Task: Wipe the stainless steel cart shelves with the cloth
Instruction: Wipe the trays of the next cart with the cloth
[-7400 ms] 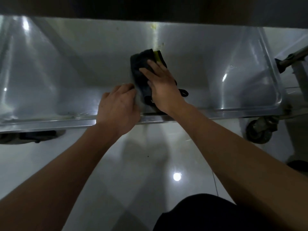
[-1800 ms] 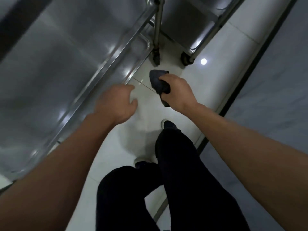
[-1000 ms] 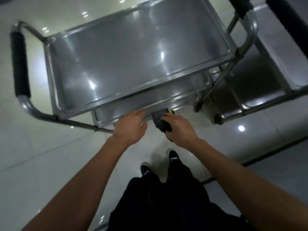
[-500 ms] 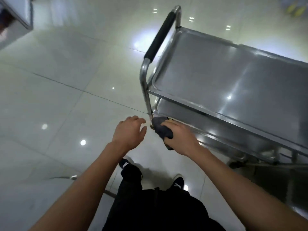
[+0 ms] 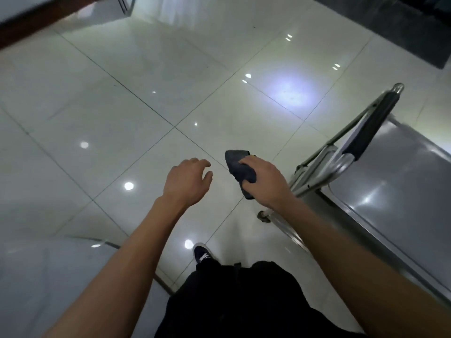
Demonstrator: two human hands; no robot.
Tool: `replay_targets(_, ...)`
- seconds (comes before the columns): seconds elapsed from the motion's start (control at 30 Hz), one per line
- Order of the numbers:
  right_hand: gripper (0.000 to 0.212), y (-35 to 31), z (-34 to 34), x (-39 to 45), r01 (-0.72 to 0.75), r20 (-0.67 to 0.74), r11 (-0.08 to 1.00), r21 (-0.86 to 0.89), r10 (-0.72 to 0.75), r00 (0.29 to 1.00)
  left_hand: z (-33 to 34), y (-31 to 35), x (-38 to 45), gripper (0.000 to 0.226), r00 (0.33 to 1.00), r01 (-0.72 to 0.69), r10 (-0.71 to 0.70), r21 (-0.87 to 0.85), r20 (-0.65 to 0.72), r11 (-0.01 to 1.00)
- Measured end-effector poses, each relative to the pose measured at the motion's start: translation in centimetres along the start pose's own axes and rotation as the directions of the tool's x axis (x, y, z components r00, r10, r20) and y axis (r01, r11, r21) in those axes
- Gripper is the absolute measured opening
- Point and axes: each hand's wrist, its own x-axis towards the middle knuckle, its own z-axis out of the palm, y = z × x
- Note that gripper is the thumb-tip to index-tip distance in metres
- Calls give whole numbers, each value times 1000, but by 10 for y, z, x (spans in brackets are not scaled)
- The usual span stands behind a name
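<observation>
The stainless steel cart (image 5: pixel 395 191) stands at the right, its top shelf shiny and bare, with a black-padded push handle (image 5: pixel 371 128) at its near end. My right hand (image 5: pixel 266 184) grips a folded dark grey cloth (image 5: pixel 240 170) in the air, just left of the cart's corner post and apart from the shelf. My left hand (image 5: pixel 188 181) hovers beside it over the floor, fingers loosely spread, holding nothing.
Glossy white floor tiles (image 5: pixel 146 106) stretch ahead and to the left. Another steel surface (image 5: pixel 48 276) shows at the lower left. A cart wheel (image 5: pixel 263 215) sits under my right wrist. My dark trousers and one shoe (image 5: pixel 202 254) are below.
The view has swung left, so the cart now sits at the right edge. My hands moved with the cloth away from the lower shelf's corner and now hang over open floor.
</observation>
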Motion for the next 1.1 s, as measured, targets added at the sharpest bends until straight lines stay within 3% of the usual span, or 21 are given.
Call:
replay_targets(0.17, 40, -5, -4, 52, 48, -21, 996, -81, -50, 999, -26, -17, 50, 39, 1000, -14, 13, -25, -17, 1000)
replay_targets(0.27, 48, 1, -14, 87, -22, -56, 995, -100, 17, 998, -34, -15, 88, 39, 999, -37, 37, -39, 0, 999)
replay_targets(0.37, 53, 11, -29, 136, -92, -83, 993, -68, 86, 993, -47, -11, 139, 40, 998, -65, 65, -11, 13, 998)
replay_targets(0.6, 54, 37, -81, 259, -99, -84, 994, 37, 102, 991, -89, 16, 263, 40, 996, -83, 78, 130, 40, 988)
replay_targets(0.77, 54, 54, -132, 327, -104, -147, 994, 33, 107, 983, -111, 45, 347, 39, 995, -96, 96, 105, 13, 990)
replay_targets(1.1, 54, 130, -205, 440, -298, -201, 953, 45, 301, 932, -117, 94, 530, 38, 972, -218, 212, 53, 98, 975)
